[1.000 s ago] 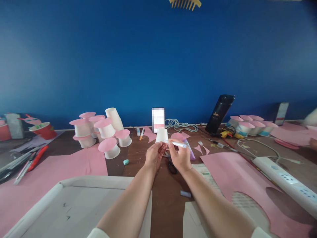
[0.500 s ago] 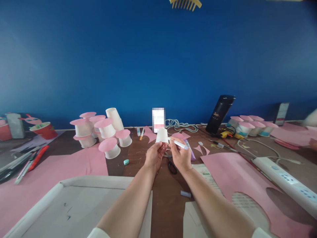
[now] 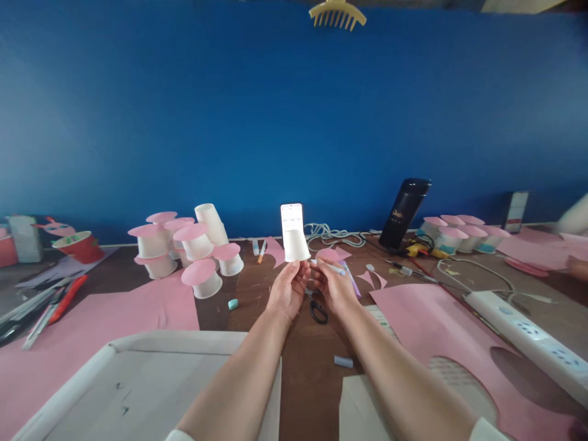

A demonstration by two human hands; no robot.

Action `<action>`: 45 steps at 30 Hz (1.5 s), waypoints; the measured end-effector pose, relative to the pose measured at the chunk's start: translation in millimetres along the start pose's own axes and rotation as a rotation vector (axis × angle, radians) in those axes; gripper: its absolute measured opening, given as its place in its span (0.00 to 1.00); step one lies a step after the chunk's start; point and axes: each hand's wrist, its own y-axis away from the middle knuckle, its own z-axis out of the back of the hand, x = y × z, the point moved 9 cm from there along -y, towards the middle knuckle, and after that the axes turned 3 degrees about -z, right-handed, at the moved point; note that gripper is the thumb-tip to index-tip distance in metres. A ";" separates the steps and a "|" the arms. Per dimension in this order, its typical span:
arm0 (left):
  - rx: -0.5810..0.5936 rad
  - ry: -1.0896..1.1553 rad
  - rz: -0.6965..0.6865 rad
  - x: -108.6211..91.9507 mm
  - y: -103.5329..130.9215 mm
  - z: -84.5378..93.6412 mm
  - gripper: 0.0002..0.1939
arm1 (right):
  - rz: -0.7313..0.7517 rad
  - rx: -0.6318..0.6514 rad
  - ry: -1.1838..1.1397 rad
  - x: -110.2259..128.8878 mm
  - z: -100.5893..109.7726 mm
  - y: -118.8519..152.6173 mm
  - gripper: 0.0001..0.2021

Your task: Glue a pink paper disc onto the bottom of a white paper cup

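A white paper cup (image 3: 296, 246) is upside down in my left hand (image 3: 288, 290), whose fingers pinch its rim from below. The cup stands in front of the lower part of a lit phone (image 3: 292, 215). Close on the right, my right hand (image 3: 335, 286) is closed around a white glue stick or marker (image 3: 337, 269), which lies slanted across its fingers. The fingertips of both hands are near each other. Behind my right hand is a pink paper disc (image 3: 327, 254). Black-handled scissors (image 3: 318, 312) lie on the table below the hands.
White cups with pink discs (image 3: 201, 272) are stacked at the left. A black bottle (image 3: 405, 212), more cups (image 3: 452, 237), a power strip (image 3: 528, 334) and cut pink paper (image 3: 441, 312) are at the right. A white tray-like sheet (image 3: 160, 380) lies front left. Another person's hand (image 3: 577, 268) shows far right.
The white cup has tilted more upright and risen slightly in my left hand. The pen-like item in my right hand has turned flatter, and that hand's fingers have shifted.
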 end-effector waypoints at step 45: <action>-0.181 0.105 0.068 9.9 -1.2 19.8 0.04 | 0.920 -0.031 0.762 66.9 -30.2 61.1 0.06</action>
